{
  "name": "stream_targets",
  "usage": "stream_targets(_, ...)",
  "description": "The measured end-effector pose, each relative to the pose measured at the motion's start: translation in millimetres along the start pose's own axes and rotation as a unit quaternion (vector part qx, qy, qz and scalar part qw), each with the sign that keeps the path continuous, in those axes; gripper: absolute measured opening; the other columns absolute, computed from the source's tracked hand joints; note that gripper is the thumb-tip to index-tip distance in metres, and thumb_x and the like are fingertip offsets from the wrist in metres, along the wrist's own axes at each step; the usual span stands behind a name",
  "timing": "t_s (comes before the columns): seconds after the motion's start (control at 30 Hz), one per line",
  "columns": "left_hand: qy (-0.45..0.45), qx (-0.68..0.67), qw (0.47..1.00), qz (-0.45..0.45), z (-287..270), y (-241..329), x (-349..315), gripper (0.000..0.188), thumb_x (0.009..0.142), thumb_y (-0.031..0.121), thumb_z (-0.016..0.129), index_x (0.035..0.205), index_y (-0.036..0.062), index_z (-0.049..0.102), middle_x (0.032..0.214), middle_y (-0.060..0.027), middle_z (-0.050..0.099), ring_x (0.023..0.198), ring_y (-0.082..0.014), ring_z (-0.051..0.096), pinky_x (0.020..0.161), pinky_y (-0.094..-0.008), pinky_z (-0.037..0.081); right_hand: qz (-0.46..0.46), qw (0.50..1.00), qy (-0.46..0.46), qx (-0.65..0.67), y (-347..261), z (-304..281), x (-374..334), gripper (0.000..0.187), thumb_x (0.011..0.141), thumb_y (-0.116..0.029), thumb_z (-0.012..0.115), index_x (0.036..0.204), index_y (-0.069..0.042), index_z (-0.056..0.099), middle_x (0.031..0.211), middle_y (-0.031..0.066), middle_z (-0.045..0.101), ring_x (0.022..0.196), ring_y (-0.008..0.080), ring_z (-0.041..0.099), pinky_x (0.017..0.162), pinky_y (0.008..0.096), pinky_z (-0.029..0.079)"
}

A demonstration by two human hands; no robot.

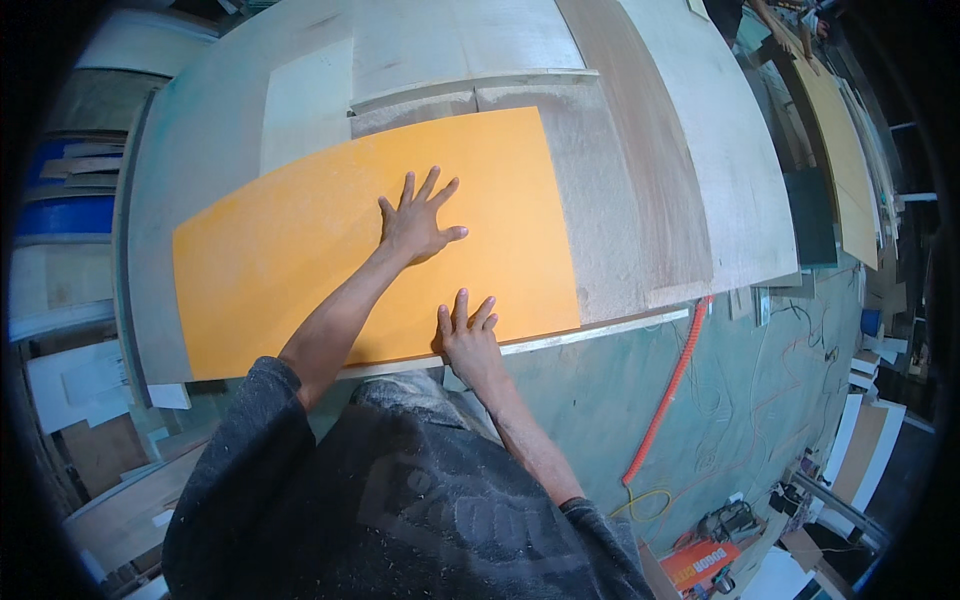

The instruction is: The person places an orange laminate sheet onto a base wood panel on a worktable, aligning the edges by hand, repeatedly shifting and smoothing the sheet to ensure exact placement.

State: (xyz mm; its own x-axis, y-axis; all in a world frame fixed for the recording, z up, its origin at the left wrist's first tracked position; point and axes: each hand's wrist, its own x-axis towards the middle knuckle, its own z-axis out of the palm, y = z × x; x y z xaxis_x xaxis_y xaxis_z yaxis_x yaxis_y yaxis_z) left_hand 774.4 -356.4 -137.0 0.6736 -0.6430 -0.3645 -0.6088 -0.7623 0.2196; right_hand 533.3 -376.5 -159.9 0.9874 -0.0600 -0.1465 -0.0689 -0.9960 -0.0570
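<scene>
A flat orange-yellow panel [300, 230] lies on the dusty worktable [215, 190], its near edge close to the table's front edge. My left hand [412, 225] rests on the middle of the panel, palm down with the fingers spread. At the panel's near edge, my right hand [468, 340] lies with its fingers pointing away from me over the orange surface; its thumb is partly hidden beside the edge. Neither hand has anything in its grasp. Pale dust marks the panel's left part.
Wooden strips [470, 88] lie beyond the panel, with a brown board [640, 130] to the right. An orange coiled hose [670, 390] hangs from the table's front edge to the green floor [740, 380]. Another person's hands [790, 35] are at a far-right bench. Boards stand at left.
</scene>
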Motion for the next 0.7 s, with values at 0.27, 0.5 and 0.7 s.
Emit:
stream_targets(0.27, -0.006, 0.011, 1.0, -0.007, -17, -19, 48, 0.091, 0.09, 0.066, 0.067, 0.166, 0.0393, 0.024, 0.177, 0.0008, 0.005, 0.162, -0.0361, 0.005, 0.118, -0.0808, 0.017, -0.005, 1.0, 0.014, 0.016, 18, -4, 53, 0.049, 0.099, -0.017, 0.053, 0.145, -0.003, 0.059, 0.154, 0.0372, 0.046, 0.121, 0.0704, 0.054, 0.089, 0.0607, 0.059)
stream_targets(0.5, 0.024, 0.005, 1.0, -0.004, -29, -41, 97, 0.092, 0.088, 0.065, 0.071, 0.165, 0.0412, 0.027, 0.177, 0.0016, 0.009, 0.162, -0.0368, 0.009, 0.118, -0.0811, 0.016, -0.022, 0.999, 0.024, 0.008, 35, -11, 109, 0.051, 0.095, -0.014, 0.059, 0.143, 0.003, 0.055, 0.147, 0.0423, 0.047, 0.114, 0.073, 0.056, 0.08, 0.056, 0.063)
stream_targets(0.7, 0.032, 0.015, 0.999, 0.002, -53, -61, 149, 0.092, 0.088, 0.067, 0.069, 0.165, 0.0409, 0.027, 0.177, 0.0013, 0.009, 0.162, -0.0375, 0.01, 0.117, -0.082, 0.018, -0.006, 0.999, 0.035, 0.01, 48, -17, 168, 0.049, 0.095, -0.016, 0.059, 0.141, 0.001, 0.06, 0.146, 0.0406, 0.05, 0.114, 0.0724, 0.057, 0.078, 0.0568, 0.064)
